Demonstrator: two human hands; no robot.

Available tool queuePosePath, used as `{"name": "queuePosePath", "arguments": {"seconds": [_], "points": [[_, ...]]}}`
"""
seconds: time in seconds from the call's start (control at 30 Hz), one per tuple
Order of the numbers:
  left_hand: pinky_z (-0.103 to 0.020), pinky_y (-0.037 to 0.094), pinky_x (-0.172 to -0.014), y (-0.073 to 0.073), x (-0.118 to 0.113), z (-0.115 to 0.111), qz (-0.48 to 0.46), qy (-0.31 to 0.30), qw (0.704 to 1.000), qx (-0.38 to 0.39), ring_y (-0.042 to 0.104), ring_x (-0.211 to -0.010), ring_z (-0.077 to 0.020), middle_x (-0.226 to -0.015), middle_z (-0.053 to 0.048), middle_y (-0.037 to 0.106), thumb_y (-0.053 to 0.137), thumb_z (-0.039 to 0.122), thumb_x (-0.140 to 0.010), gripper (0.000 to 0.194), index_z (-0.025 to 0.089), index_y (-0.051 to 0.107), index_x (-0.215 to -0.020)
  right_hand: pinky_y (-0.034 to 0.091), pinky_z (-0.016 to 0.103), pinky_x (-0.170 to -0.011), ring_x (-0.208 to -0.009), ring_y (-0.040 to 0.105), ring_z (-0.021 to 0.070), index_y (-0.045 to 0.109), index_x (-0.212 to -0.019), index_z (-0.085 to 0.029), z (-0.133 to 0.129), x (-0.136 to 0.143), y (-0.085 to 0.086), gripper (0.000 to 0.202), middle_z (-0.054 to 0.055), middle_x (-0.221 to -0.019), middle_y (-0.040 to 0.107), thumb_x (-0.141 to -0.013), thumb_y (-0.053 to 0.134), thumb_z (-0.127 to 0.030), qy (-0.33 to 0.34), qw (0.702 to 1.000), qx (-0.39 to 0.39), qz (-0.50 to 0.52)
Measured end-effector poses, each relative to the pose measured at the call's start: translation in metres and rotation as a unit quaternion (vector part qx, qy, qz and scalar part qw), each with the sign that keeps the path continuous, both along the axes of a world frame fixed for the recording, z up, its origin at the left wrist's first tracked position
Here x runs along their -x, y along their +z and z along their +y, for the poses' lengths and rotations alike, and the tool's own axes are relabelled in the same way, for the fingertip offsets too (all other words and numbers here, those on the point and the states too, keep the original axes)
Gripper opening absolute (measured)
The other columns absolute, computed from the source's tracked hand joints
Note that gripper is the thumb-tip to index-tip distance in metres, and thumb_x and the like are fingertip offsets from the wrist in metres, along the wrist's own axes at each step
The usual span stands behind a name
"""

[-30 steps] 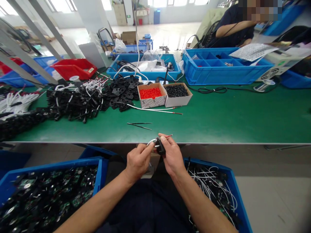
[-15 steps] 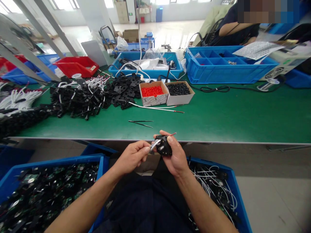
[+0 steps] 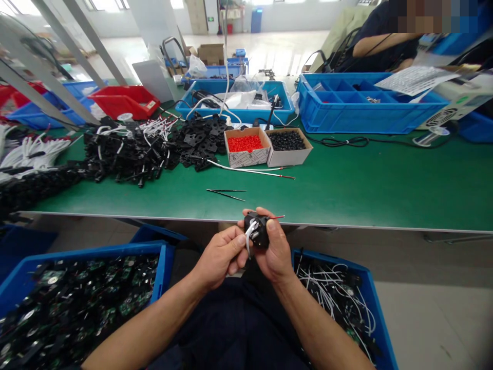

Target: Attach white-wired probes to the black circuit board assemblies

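We see bright light from the far windows (image 3: 108, 4) — blown out to white — glaring off the floor (image 3: 279, 45) beyond, while our view's edges stretch and blur.

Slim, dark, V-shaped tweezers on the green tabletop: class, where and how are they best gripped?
Pinch the tweezers across their joined left end, probably from above, near side: they lie flat on the green tabletop towards its near edge, spread tips pointing right.
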State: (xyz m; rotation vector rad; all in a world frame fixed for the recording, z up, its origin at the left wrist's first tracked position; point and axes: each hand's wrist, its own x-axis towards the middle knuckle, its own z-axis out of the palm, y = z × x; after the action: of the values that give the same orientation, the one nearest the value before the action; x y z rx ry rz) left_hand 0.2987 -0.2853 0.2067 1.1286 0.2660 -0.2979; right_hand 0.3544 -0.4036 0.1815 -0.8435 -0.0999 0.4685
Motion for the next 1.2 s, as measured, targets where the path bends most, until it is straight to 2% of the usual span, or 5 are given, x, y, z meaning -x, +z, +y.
{"name": "queuePosePath", "arguments": {"seconds": [0.27,0.47,0.57,0.93,1.2], "points": [[-0.018,0.025,-0.043,-0.009,-0.005,0.021,-0.06,-0.04,0.979,-0.191,0.036,-0.044,-0.0055,-0.057,0.002,0.049,0.05,0.05,-0.093,0.039,0.015,0.047,-0.076,0.055,0.023,-0.08,-0.097,0.062,0.0138,0.052,-0.123,-0.016,-0.013,-0.006,-0.001,0.048,0.012,-0.13,0.05,-0.093,0.056,-0.053,0.053,0.993,0.072,-0.07],[-0.025,0.03,-0.061,-0.004,-0.03,0.069,-0.349,-0.117,0.697,-0.616,0.048,-0.063,-0.0103,-0.07,-0.002,0.058,0.044,0.035,-0.097,0.031,0.015,0.061,-0.081,0.053,0.019,-0.077,-0.092,0.062,0.0115,0.058,-0.125,-0.014,-0.027,-0.022,0.005,0.051,0.01,-0.117,0.057,-0.091,0.06,-0.052,0.154,0.968,0.186,-0.069],[-0.026,0.028,-0.059,0.002,-0.036,0.082,-0.384,-0.15,0.639,-0.65,0.05,-0.062,-0.0107,-0.072,-0.002,0.06,0.044,0.034,-0.098,0.029,0.017,0.062,-0.083,0.053,0.018,-0.072,-0.089,0.062,0.0112,0.058,-0.125,-0.013,-0.028,-0.027,0.009,0.054,0.01,-0.114,0.059,-0.089,0.062,-0.053,0.178,0.963,0.195,-0.055],[-0.019,0.035,-0.058,0.014,-0.016,0.05,-0.143,-0.087,0.9,-0.402,0.046,-0.06,-0.008,-0.066,0.001,0.053,0.04,0.042,-0.099,0.037,0.014,0.057,-0.082,0.056,0.023,-0.078,-0.094,0.062,0.0134,0.048,-0.121,-0.015,-0.009,-0.019,0.011,0.05,0.012,-0.122,0.054,-0.089,0.06,-0.052,0.048,0.998,0.047,-0.001],[-0.016,0.025,-0.041,0.012,-0.011,0.025,-0.027,-0.048,0.979,-0.194,0.036,-0.042,-0.0043,-0.058,0.003,0.05,0.048,0.051,-0.094,0.04,0.014,0.048,-0.077,0.057,0.027,-0.077,-0.099,0.063,0.0173,0.043,-0.122,-0.018,0.006,-0.01,0.006,0.049,0.012,-0.13,0.049,-0.091,0.056,-0.054,0.012,0.999,0.027,-0.016]]}}
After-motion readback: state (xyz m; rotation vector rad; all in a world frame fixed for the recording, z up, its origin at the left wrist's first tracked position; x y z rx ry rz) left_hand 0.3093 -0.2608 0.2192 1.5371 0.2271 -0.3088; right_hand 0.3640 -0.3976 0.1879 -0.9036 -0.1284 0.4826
